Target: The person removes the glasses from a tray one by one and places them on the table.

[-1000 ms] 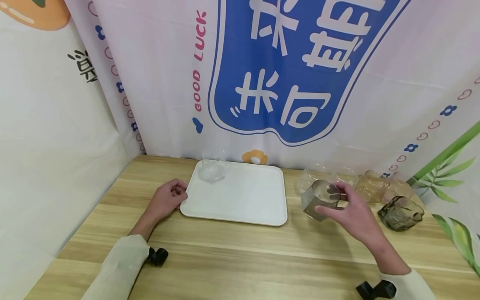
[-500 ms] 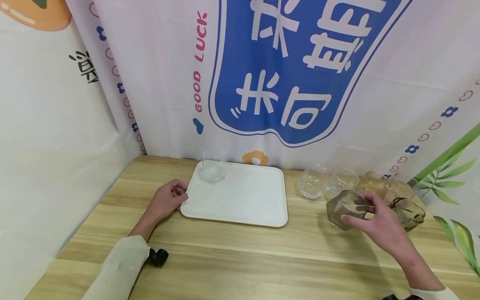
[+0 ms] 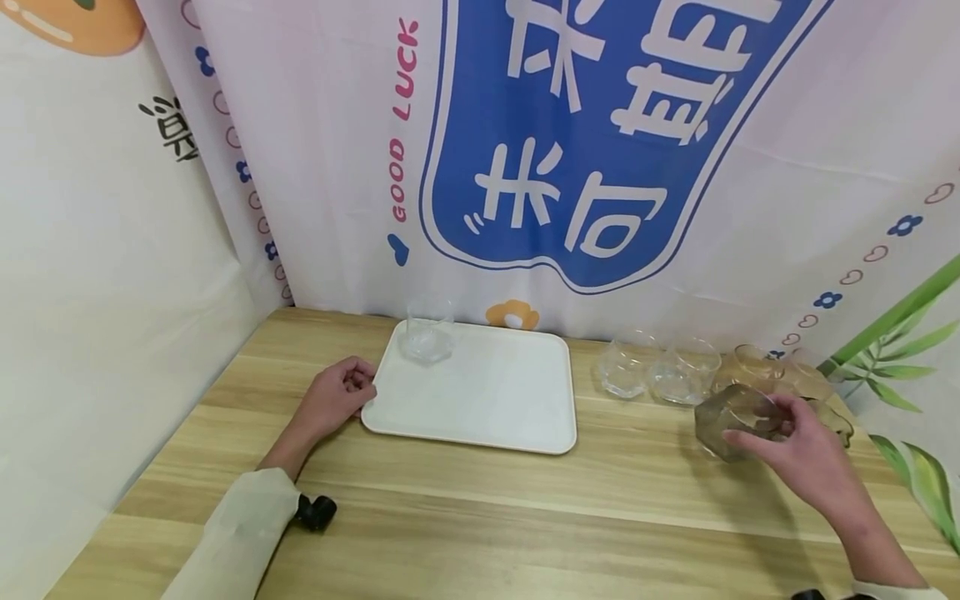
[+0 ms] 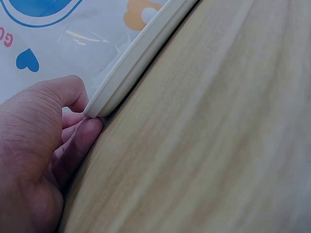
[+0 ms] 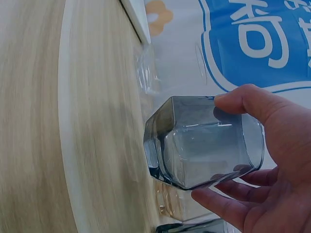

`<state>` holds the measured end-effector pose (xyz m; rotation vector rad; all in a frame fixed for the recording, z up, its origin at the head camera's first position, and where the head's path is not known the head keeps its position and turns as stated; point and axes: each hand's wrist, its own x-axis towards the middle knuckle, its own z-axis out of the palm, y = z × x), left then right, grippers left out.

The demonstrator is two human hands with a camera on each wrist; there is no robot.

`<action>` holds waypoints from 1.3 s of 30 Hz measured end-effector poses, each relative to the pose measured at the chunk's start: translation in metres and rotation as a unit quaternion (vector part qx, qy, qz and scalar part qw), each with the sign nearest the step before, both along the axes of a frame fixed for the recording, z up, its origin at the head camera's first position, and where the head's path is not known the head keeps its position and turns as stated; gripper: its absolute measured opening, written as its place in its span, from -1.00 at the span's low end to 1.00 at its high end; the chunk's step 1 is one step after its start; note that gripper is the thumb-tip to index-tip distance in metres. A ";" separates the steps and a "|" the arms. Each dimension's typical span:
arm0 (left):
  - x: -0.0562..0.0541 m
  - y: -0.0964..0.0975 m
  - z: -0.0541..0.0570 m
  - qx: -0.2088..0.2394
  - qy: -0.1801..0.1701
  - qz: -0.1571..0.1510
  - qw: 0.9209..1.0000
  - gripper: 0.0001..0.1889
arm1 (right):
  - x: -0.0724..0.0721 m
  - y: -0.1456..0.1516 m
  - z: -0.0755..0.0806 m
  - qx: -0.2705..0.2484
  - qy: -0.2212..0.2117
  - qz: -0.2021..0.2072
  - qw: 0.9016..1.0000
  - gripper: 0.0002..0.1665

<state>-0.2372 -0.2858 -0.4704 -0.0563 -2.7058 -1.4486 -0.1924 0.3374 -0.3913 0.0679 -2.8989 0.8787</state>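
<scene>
My right hand [image 3: 813, 454] grips a smoky grey six-sided glass [image 3: 723, 425] near its rim, tilted, in front of the row of glasses at the right. In the right wrist view, thumb and fingers lie on opposite sides of this glass [image 5: 204, 141], held above the table. At the left, my left hand [image 3: 336, 398] pinches the near-left edge of a white rectangular tray [image 3: 487, 400]; the left wrist view shows its fingertips at the tray corner [image 4: 99, 108]. On the tray's far-left part stands a clear glass [image 3: 427, 342].
Along the back right stand two clear glasses [image 3: 624, 375] and an amber glass [image 3: 753, 367], with a faintly pink one [image 3: 808, 377] beside it. A dark wavy-rimmed glass [image 3: 838, 423] is mostly hidden behind my right hand. A printed cloth [image 3: 337, 167] hangs behind the wooden table [image 3: 480, 517].
My right hand has carried the grey glass rightward, away from the tray and across the front of the row. Left hand and tray stay in place.
</scene>
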 end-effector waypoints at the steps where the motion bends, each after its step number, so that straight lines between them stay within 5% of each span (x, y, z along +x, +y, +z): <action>1: 0.000 0.000 0.000 0.001 0.000 0.000 1.000 -0.77 | -0.001 0.001 -0.001 -0.003 0.001 0.001 1.000 0.02; 21: 0.003 0.000 -0.001 -0.002 0.001 0.002 1.000 -0.78 | -0.001 0.016 -0.010 0.009 -0.022 -0.012 1.000 0.15; 39: 0.000 0.000 -0.001 -0.001 0.013 -0.006 1.000 -0.78 | -0.004 0.015 -0.003 0.022 -0.041 0.010 0.999 0.15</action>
